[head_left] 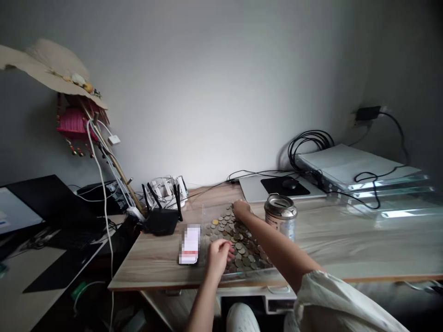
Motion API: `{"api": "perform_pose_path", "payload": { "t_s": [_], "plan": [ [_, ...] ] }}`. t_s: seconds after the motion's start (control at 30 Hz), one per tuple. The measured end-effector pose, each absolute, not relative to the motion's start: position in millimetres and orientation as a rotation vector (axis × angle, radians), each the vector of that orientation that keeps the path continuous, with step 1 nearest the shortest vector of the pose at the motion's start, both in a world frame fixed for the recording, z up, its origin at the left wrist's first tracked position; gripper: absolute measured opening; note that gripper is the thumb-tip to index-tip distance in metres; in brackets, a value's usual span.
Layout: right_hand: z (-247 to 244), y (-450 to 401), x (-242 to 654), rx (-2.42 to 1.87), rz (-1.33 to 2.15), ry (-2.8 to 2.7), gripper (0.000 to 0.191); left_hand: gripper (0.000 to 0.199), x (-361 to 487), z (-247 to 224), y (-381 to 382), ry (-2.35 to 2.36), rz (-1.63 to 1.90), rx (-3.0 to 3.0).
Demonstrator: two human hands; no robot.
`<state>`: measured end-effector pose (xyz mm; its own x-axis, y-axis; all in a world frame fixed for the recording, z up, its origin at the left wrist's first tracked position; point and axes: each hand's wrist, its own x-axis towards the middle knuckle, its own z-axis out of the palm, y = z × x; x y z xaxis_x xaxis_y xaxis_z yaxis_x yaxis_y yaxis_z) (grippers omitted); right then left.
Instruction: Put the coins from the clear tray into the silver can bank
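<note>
- Centre of the frame: many coins (241, 251) lie spread on the bench (346, 244), mostly silver-toned, with one gold-coloured coin (215, 222) near the upper left of the spread.
- Just below centre: the left hand (217, 252) is over the left side of the coins, its fingers loosely curled; whether they grip a coin I cannot tell.
- Centre of the frame: the right hand (242, 210) is at the far edge of the spread, the arm slanting in from the lower right; its fingers are mostly hidden, so I cannot tell whether they are open or closed.
- Right of centre: a metal can (281, 214) with a dark slot in its top stands upright beside the right forearm.
- Left of the coins: a smartphone (190, 245) lies with its screen lit and pixelated.
- Further left: a black router (161, 221) with raised antennas.
- Right of centre, behind the can: a black mouse (290, 184) on a dark mouse pad (273, 186).
- Upper left: a wide-brimmed hat (57, 64) hangs on a stand.
</note>
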<state>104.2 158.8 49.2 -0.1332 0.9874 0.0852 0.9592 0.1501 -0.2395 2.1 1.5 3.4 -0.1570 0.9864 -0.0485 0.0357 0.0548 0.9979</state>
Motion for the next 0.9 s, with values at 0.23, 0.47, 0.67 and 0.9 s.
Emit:
{"api": "perform_pose_path", "payload": {
  "t_s": [0.23,0.47,0.67,0.9],
  "plan": [
    [63,148,108,-1.755,0.292,-2.206,0.019,0.019,1,2,3,1.336,1.351,1.114],
    [58,71,127,-0.792,0.843,-2.326,0.022,0.045,-6,10,-2,1.194,1.615,0.892],
    [45,48,139,-0.77,1.378,-2.116,0.025,0.034,-4,13,-11,1.057,1.547,1.044],
    [43,47,141,-0.757,1.325,-2.107,0.032,0.03,-4,11,-10,1.095,1.53,0.992]
  ]
}}
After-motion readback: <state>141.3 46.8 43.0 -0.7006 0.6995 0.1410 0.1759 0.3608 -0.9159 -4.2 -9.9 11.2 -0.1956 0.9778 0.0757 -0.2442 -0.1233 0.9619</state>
